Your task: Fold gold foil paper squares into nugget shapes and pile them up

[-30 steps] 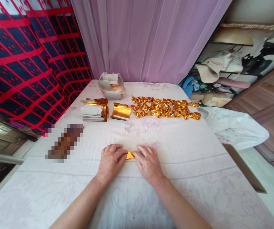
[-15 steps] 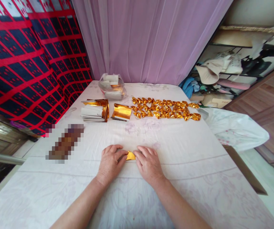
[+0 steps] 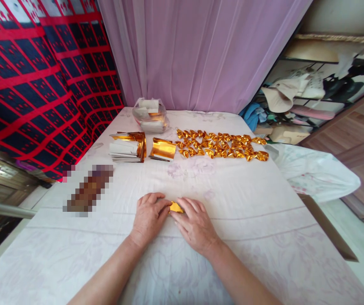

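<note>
Between my hands is a small folded piece of gold foil paper (image 3: 177, 207), low over the near part of the cloth-covered table (image 3: 245, 262). My left hand (image 3: 150, 216) pinches its left end between thumb and fingers. From the other side my right hand (image 3: 195, 222) closes over the right end, its fingers reaching across toward the left thumb. Farther back lie rows of folded gold foil pieces (image 3: 221, 145). Left of them are a small stack of gold foil sheets (image 3: 163, 149) and a thicker stack with pale backs (image 3: 125, 150).
A clear plastic bag (image 3: 150, 116) with more paper bundles stands at the table's back. A blurred brown item (image 3: 89, 188) lies on the left. Beyond the right edge are a white plastic bag (image 3: 321, 171) and a shelf holding a hat (image 3: 279, 95). A purple curtain (image 3: 207, 55) hangs behind.
My right hand has shifted left, its fingers now extending over the foil toward my left hand. The foil looks more crumpled and narrower. My left hand stays almost in place.
</note>
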